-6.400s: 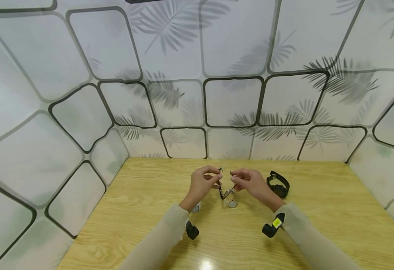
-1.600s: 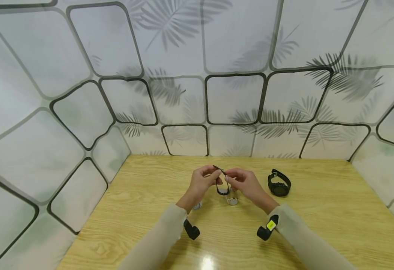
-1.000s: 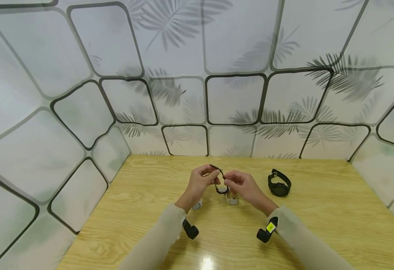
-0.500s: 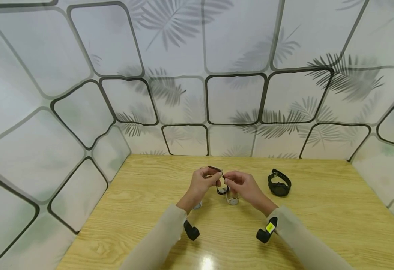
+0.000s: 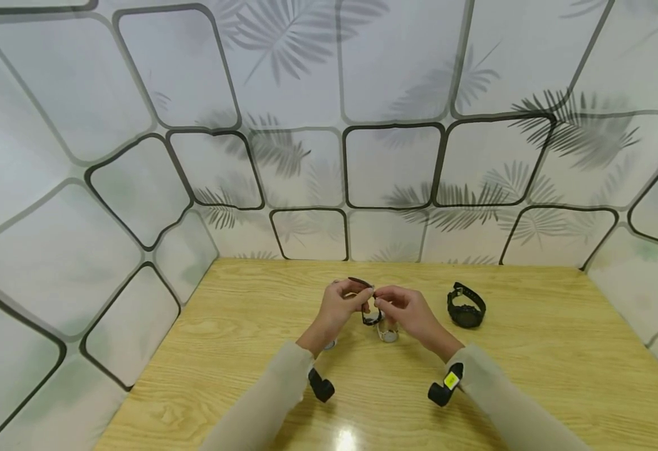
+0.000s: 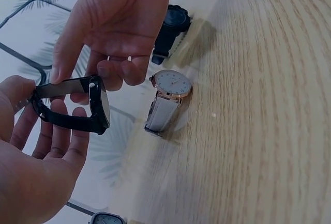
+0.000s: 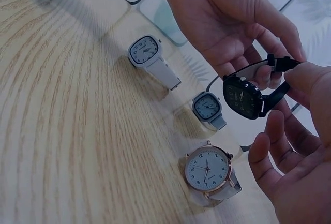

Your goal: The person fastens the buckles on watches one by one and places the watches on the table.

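A black wristwatch (image 7: 242,97) with a dark square-cornered dial hangs above the table, its strap bent into a loop. My left hand (image 5: 336,311) pinches the strap near its overlapping ends between thumb and fingers. Opposite it, my right hand (image 5: 410,313) pinches the same strap between thumb and fingertips. The strap loops and tail show in the right wrist view; fingers partly hide the buckle. Just below the hands stands a watch with a rose-gold case and pale strap (image 6: 173,83), its white dial facing up.
Two pale square watches stand on the wooden table (image 5: 239,376): a white one (image 7: 145,50) and a grey-dialled one (image 7: 207,106). A chunky black watch (image 5: 467,310) stands right of my right hand. A patterned wall covering (image 5: 391,169) rises behind and beside the table.
Earlier the black wristwatch's strap ends were apart in a V, one in each hand; now they meet in a loop. Over the last second the hands have shifted only slightly.
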A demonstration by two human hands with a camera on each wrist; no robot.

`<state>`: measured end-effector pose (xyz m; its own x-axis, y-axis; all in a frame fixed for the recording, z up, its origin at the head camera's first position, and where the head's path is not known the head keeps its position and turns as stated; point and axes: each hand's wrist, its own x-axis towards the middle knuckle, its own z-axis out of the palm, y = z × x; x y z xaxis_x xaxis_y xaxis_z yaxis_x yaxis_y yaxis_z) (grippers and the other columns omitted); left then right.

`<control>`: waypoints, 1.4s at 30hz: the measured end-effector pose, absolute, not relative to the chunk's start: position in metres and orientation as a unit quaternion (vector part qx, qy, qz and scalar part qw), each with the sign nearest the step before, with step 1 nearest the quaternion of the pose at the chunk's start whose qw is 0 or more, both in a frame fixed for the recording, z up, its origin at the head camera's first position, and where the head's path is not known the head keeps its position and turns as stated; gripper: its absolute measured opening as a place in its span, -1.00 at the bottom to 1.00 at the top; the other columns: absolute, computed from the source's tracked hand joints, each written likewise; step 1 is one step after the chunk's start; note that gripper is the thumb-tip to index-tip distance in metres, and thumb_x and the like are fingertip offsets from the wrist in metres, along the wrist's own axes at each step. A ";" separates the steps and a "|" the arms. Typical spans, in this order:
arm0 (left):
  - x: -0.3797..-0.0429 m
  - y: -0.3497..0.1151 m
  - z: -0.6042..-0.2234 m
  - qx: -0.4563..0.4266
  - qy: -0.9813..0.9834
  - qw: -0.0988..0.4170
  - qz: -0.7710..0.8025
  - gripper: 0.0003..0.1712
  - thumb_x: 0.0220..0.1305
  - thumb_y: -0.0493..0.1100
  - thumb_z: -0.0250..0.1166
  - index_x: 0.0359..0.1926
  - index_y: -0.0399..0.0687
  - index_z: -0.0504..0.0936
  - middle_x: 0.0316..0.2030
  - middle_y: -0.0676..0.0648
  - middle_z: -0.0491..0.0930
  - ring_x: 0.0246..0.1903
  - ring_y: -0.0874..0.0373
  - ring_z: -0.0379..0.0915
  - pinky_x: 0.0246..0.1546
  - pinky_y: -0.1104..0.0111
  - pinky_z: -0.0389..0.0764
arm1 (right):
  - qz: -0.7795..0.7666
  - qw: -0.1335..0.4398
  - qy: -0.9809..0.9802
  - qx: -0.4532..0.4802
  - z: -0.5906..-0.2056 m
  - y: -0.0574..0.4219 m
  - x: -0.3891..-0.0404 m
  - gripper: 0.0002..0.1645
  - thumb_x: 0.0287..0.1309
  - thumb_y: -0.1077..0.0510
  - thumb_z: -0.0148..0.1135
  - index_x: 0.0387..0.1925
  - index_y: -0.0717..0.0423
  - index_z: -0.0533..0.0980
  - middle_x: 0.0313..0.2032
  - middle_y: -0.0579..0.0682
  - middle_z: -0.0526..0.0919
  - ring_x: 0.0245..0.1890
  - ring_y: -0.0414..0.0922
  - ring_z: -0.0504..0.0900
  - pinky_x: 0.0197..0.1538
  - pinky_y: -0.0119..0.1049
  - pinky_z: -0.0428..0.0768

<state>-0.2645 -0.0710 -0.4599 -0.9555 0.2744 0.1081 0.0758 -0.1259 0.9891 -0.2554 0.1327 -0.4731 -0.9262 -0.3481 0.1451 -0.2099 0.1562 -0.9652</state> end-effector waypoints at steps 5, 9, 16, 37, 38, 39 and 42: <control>-0.264 -0.070 -0.461 0.136 0.657 0.062 0.739 -0.73 0.41 -0.16 0.38 -0.03 -0.30 0.70 -0.19 -0.12 0.63 -0.39 0.09 0.61 -0.11 0.19 0.74 | -0.627 0.055 0.755 -0.183 -0.473 0.133 -0.255 -0.61 0.46 -0.01 0.25 0.18 0.10 0.61 -0.07 0.42 0.63 -0.40 0.29 0.54 -0.40 -0.08 0.63; -0.264 -0.069 -0.459 0.135 0.665 0.051 0.732 -0.74 0.41 -0.16 0.39 -0.05 -0.29 0.71 -0.15 -0.11 0.63 -0.35 -0.02 0.62 -0.12 0.20 0.73 | -0.622 0.056 0.759 -0.184 -0.472 0.135 -0.256 -0.58 0.46 -0.03 0.26 0.19 0.09 0.61 -0.06 0.37 0.66 -0.35 0.32 0.58 -0.36 -0.04 0.66; -0.265 -0.068 -0.450 0.160 0.719 -0.007 0.676 -0.76 0.39 -0.14 0.41 -0.16 -0.29 0.72 -0.23 -0.18 0.70 -0.23 -0.40 0.61 -0.25 0.10 0.73 | -0.584 0.034 0.786 -0.203 -0.460 0.147 -0.264 -0.55 0.47 -0.04 0.24 0.26 0.06 0.58 -0.11 0.26 0.66 -0.27 0.37 0.59 -0.26 0.12 0.69; -0.274 -0.067 -0.456 0.245 0.832 -0.183 0.463 -0.90 0.26 -0.24 0.47 -0.24 -0.20 0.81 -0.40 -0.09 0.65 -0.46 0.15 0.59 -0.41 0.46 0.63 | -0.488 0.002 0.830 -0.270 -0.421 0.128 -0.277 -0.62 0.40 0.11 0.32 0.18 0.12 0.62 -0.14 0.10 0.61 -0.40 -0.01 0.61 -0.47 -0.26 0.49; -0.273 -0.067 -0.456 0.244 0.832 -0.181 0.463 -0.90 0.26 -0.24 0.47 -0.24 -0.20 0.81 -0.39 -0.09 0.65 -0.45 0.15 0.60 -0.40 0.46 0.63 | -0.483 -0.001 0.833 -0.272 -0.421 0.127 -0.277 -0.63 0.41 0.14 0.32 0.17 0.15 0.62 -0.14 0.11 0.62 -0.38 0.01 0.62 -0.45 -0.26 0.50; -0.273 -0.068 -0.456 0.243 0.833 -0.180 0.464 -0.90 0.26 -0.24 0.47 -0.24 -0.20 0.81 -0.38 -0.10 0.66 -0.45 0.16 0.61 -0.40 0.46 0.64 | -0.479 -0.004 0.834 -0.273 -0.420 0.125 -0.277 -0.65 0.41 0.16 0.31 0.16 0.18 0.63 -0.14 0.13 0.62 -0.36 0.04 0.62 -0.44 -0.25 0.51; -0.273 -0.068 -0.457 0.244 0.833 -0.178 0.463 -0.90 0.26 -0.24 0.47 -0.24 -0.20 0.81 -0.36 -0.12 0.68 -0.44 0.16 0.62 -0.39 0.47 0.64 | -0.474 -0.006 0.837 -0.274 -0.415 0.122 -0.272 -0.70 0.41 0.22 0.28 0.10 0.25 0.64 -0.15 0.18 0.62 -0.35 0.08 0.63 -0.40 -0.24 0.54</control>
